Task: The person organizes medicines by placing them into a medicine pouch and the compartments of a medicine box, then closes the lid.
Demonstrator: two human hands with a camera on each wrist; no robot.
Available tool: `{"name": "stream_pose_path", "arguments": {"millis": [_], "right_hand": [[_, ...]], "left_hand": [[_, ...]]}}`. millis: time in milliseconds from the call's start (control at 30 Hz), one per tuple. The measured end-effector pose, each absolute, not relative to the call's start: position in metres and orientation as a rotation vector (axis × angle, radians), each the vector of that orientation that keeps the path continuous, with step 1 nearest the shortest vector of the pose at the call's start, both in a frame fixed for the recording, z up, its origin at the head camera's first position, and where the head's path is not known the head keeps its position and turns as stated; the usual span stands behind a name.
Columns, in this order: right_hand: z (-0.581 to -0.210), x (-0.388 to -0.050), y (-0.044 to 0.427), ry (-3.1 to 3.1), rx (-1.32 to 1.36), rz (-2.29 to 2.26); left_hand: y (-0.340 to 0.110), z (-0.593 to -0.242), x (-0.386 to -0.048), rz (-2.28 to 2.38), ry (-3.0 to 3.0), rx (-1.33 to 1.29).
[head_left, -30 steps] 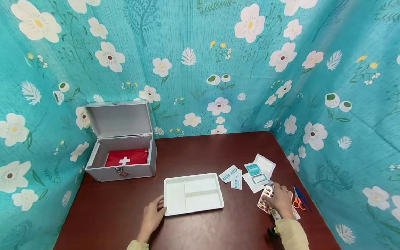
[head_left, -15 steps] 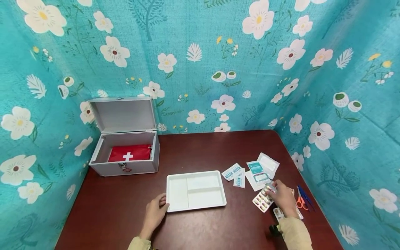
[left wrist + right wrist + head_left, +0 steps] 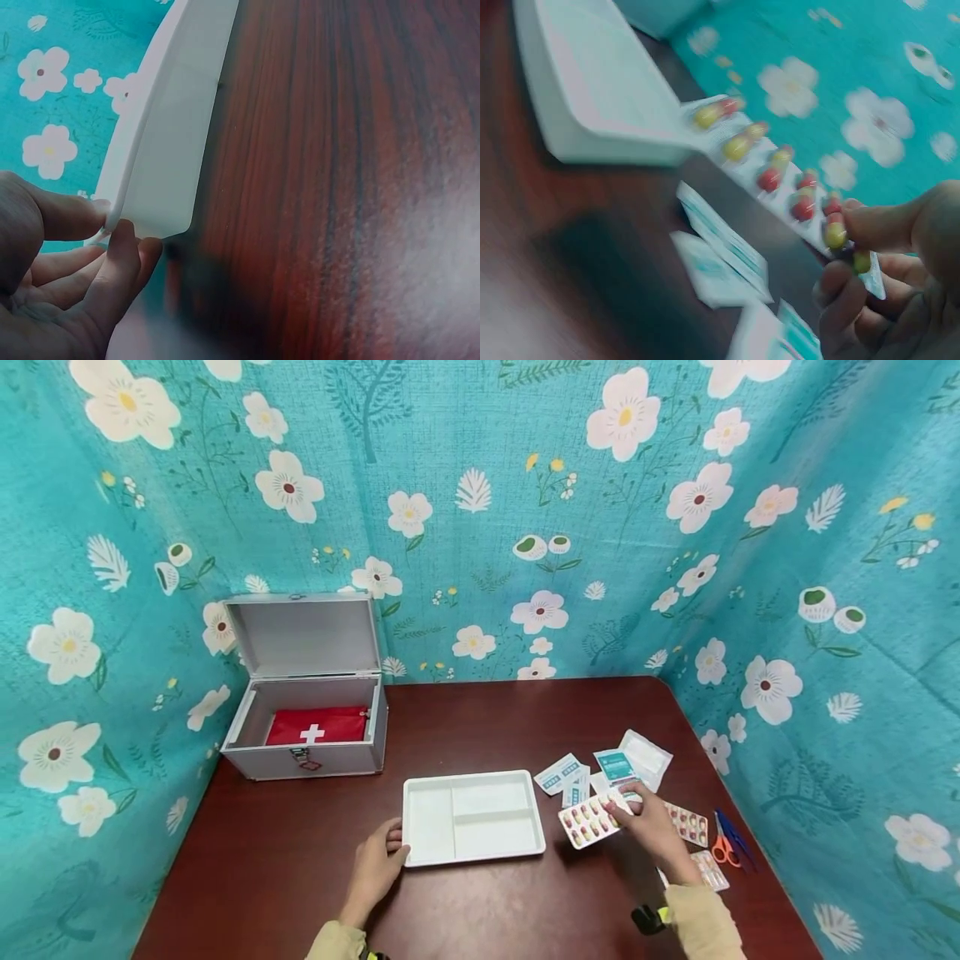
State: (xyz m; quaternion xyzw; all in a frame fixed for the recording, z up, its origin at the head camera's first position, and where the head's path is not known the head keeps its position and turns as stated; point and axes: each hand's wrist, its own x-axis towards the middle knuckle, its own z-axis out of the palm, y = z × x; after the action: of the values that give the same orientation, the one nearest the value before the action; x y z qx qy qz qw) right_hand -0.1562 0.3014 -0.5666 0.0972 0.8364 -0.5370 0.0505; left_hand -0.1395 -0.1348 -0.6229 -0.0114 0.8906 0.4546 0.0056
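My right hand pinches one end of a blister pack of red-and-yellow capsules between thumb and fingers. The pack is held above the table, just right of the white tray. In the right wrist view the blister pack reaches toward the tray's corner, somewhat blurred. My left hand pinches the tray's left rim, thumb on top and fingertips against the outer wall in the left wrist view. The tray has three compartments with nothing in them. Another capsule blister pack and a paler blister pack lie partly behind my right forearm.
An open silver case with a red pouch inside stands back left. Small blue-and-white packets, a teal packet and a white pad lie right of the tray. Orange-handled scissors and blue tweezers lie near the right edge.
My right hand has lifted the capsule blister pack from the pile and carried it left toward the tray, uncovering another pack. The left hand stays at the tray's rim. The head view has shifted slightly.
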Motion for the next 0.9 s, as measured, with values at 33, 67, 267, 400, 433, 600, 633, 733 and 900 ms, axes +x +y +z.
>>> {"name": "stream_pose_path", "arguments": {"millis": [33,67,267,400,433,600,633,733,900], "right_hand": [[-0.569,-0.156,0.293,2.508,0.269,-1.691],[-0.572,-0.157,0.285,2.480,0.237,-1.731],[-0.588,-0.158,0.241,2.446,0.089,-1.801],[-0.596,-0.160,0.220,2.453,0.124,-1.778],[-0.597,-0.161,0.215,2.459,0.143,-1.768],[-0.604,-0.164,0.195,2.589,0.145,-1.659],[-0.605,-0.165,0.192,2.642,0.103,-1.625],[-0.608,-0.166,0.181,2.807,-0.006,-1.491],[-0.614,-0.163,0.166,3.033,-0.116,-1.270]], "left_hand": [[-0.135,-0.623,-0.140,1.421,2.793,-0.026],[-0.135,-0.623,-0.141,1.414,2.801,-0.019],[-0.134,-0.623,-0.143,1.360,2.822,-0.013],[-0.134,-0.624,-0.142,1.360,2.815,-0.016],[-0.134,-0.624,-0.142,1.364,2.812,-0.017],[-0.135,-0.625,-0.140,1.375,2.801,-0.014],[-0.135,-0.625,-0.140,1.378,2.800,-0.016],[-0.135,-0.625,-0.141,1.377,2.802,-0.028],[-0.135,-0.626,-0.140,1.373,2.811,-0.009]]}}
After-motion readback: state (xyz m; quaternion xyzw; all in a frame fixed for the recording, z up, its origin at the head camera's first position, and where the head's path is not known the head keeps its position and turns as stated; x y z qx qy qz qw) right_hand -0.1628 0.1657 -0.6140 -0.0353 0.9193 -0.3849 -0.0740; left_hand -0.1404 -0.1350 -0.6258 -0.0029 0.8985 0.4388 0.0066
